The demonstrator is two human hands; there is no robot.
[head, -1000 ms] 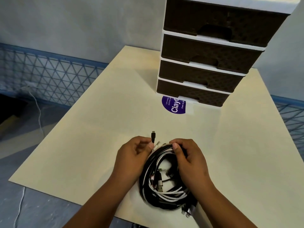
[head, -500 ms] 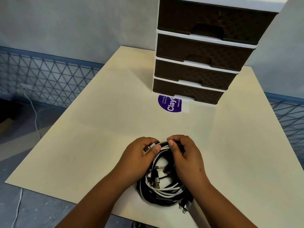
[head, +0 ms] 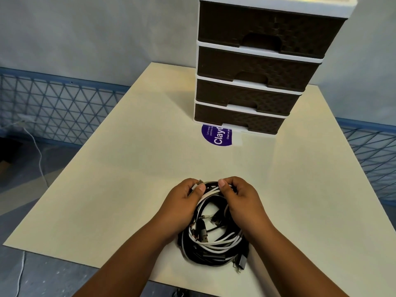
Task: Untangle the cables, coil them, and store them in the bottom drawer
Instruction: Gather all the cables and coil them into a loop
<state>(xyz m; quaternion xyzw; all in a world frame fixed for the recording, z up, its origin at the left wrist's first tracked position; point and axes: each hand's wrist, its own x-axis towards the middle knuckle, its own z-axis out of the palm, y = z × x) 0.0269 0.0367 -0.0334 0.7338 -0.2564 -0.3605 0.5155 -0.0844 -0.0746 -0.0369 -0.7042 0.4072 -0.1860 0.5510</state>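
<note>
A coiled bundle of black and white cables (head: 214, 241) lies on the cream table (head: 128, 168) near its front edge. My left hand (head: 182, 204) grips the bundle's far left side, thumb on a white cable. My right hand (head: 242, 202) grips the far right side, thumb pressed over the strands. Several plug ends stick out inside the coil and at its lower right. A brown drawer unit (head: 257, 71) with white trim stands at the back of the table. Its bottom drawer (head: 237, 120) is closed.
A round purple sticker (head: 216, 136) lies in front of the bottom drawer. Blue wire-mesh fencing (head: 53, 108) runs behind and beside the table. A white cord (head: 38, 155) trails on the floor to the left.
The black plug end that stuck up between my hands a second ago is now tucked into the bundle. Both hands have closed in on the coil's far edge.
</note>
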